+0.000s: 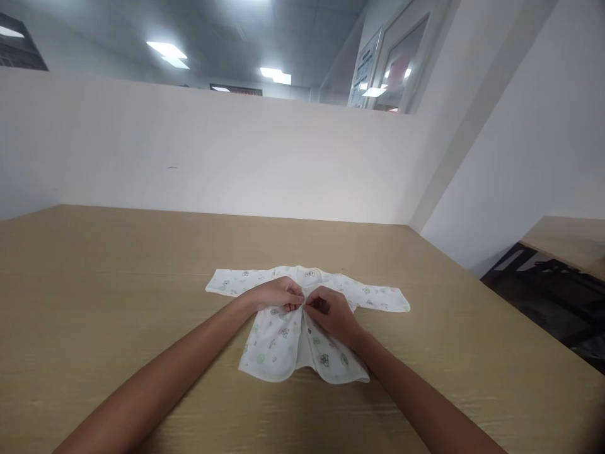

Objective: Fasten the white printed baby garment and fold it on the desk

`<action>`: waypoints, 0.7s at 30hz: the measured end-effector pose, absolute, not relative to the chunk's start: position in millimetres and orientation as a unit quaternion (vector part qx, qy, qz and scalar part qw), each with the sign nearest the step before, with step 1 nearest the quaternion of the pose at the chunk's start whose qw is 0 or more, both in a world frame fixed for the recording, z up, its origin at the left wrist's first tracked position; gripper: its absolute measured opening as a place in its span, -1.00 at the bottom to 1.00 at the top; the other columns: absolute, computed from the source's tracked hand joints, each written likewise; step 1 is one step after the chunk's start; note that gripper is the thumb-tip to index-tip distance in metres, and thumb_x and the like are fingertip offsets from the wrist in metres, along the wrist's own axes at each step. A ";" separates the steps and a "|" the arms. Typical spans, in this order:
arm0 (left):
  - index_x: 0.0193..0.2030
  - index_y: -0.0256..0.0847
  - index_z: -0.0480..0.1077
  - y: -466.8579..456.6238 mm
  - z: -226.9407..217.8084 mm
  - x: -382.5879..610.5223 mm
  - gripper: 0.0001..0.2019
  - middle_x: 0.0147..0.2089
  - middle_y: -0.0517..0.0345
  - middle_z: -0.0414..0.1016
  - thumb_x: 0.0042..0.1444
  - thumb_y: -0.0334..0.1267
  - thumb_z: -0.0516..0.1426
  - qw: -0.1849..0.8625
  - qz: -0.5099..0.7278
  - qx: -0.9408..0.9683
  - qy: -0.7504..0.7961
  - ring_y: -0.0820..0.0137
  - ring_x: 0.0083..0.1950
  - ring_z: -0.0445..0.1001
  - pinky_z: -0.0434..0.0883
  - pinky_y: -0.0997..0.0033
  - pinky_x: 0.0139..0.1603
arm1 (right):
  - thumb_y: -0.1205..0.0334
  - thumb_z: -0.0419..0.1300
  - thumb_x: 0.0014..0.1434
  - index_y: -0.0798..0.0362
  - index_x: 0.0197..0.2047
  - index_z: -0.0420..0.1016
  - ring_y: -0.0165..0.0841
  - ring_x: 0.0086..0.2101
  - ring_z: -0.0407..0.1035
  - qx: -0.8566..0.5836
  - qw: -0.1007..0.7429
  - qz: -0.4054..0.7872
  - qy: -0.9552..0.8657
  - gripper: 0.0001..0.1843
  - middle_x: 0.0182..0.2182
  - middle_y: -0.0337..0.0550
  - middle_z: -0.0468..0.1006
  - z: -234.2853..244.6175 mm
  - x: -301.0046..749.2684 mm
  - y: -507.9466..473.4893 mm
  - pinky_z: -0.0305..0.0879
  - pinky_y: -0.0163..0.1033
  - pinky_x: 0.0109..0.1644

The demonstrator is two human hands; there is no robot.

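A small white baby shirt (274, 340) with a green and brown print lies spread on the table, its sleeves stretched out to both sides. Its front is parted below the chest, and the lower edges hang apart in two rounded flaps. My left hand (281, 294) pinches one front edge near the middle of the chest. From the other side, my right hand (331, 310) pinches the opposite front edge, fingertips nearly touching those of the left. Whatever fastener lies between the fingertips is too small to make out. The neckline with a printed label shows above my hands.
The shirt rests on a wide tan wooden table (118, 302). A white partition (227, 151) stands along the table's far edge, and a white wall rises at the right. Beyond the table's right edge is another table (571, 243) with a dark frame below it.
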State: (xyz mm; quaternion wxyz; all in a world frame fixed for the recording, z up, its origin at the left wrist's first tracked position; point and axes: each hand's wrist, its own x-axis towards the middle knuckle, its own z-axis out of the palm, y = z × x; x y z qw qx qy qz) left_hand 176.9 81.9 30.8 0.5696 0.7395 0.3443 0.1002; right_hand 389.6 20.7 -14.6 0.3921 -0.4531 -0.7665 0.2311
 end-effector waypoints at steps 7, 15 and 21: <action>-0.31 -0.31 0.46 83.0 27.2 176.1 -0.78 -0.40 0.15 0.38 0.02 -0.17 0.25 0.587 0.104 0.734 0.325 0.51 -0.43 0.31 0.16 0.52 -0.46 | 0.23 0.27 0.26 0.07 -0.24 0.57 -0.37 -0.29 0.43 -0.452 0.409 0.223 -0.761 -0.91 -0.25 -0.16 0.57 -18.1 387.2 19.0 0.32 -0.31 -0.23; -0.35 -0.33 0.42 86.8 22.7 174.5 -0.73 -0.40 0.12 0.39 0.06 -0.13 0.29 0.615 0.110 0.722 0.296 0.47 -0.38 0.37 0.24 0.52 -0.41 | 0.27 0.21 0.23 0.08 -0.25 0.55 -0.42 -0.35 0.41 -0.414 0.411 0.236 -0.778 -0.90 -0.32 -0.21 0.56 -10.1 387.6 18.0 0.32 -0.33 -0.24; -0.42 -0.30 0.35 87.5 19.9 174.9 -0.72 -0.44 0.15 0.37 0.05 -0.14 0.28 0.602 0.117 0.730 0.301 0.45 -0.40 0.38 0.25 0.50 -0.40 | 0.10 0.19 0.34 0.05 -0.22 0.47 -0.34 -0.28 0.39 -0.370 0.480 0.190 -0.773 -0.80 -0.29 -0.13 0.51 52.7 404.0 2.5 0.36 -0.21 -0.13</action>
